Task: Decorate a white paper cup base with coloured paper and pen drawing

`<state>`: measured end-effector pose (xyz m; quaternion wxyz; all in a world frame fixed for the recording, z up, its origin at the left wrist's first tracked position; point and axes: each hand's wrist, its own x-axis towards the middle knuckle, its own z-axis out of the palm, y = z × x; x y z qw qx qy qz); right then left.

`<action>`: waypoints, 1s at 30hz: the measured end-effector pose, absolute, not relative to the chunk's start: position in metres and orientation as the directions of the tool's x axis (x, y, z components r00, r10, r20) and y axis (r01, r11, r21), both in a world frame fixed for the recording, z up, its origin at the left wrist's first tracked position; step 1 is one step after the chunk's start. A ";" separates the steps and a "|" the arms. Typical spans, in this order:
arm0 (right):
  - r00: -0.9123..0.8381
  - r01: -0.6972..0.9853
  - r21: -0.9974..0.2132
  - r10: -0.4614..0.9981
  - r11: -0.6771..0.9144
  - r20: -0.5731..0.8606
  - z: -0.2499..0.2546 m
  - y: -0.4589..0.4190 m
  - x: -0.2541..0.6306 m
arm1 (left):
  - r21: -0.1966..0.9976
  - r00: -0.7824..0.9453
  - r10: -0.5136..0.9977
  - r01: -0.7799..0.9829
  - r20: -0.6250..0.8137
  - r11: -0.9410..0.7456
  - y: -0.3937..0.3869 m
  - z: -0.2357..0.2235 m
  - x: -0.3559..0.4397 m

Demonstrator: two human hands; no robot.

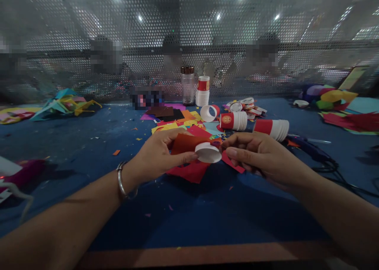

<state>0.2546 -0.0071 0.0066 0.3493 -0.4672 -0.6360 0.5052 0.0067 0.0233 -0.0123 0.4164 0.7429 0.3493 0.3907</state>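
My left hand (161, 153) is closed on a sheet of orange-red paper (185, 143) and a white round piece (209, 153) that looks like the cut-off base of a paper cup. Its thumb presses on the left rim of the white piece. Close to the right rim, my right hand (251, 153) has its fingers curled together; what they grip is too dark and small to make out. A small purple bit (216, 144) shows between the white piece and the right fingertips. Below the hands lies red paper (191, 172) on the blue table.
Coloured paper sheets (174, 124) lie beyond my hands. Stacked paper cups (237, 121) lie on their sides, with more cups (287, 130) further right. A dark corded tool (314, 149) rests at right. A glass bottle (187, 88) stands before a perforated screen (148, 33), people behind it.
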 end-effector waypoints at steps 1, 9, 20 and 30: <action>-0.326 0.244 -0.967 0.945 0.080 -0.004 0.007 -0.007 0.254 | 0.888 0.455 0.841 0.198 0.292 -0.415 0.023 -0.012 0.007; -0.331 0.282 -0.942 0.940 0.182 0.083 0.009 -0.008 0.251 | 0.871 0.488 0.821 0.214 0.297 -0.442 0.022 -0.007 0.007; -0.309 0.302 -0.927 0.943 0.221 0.124 0.011 -0.011 0.249 | 0.809 0.511 0.801 0.297 0.314 -0.507 0.019 -0.004 0.008; -0.333 0.344 -0.891 0.926 0.297 0.180 0.007 -0.010 0.251 | 0.841 0.511 0.810 0.271 0.286 -0.468 0.018 -0.004 0.010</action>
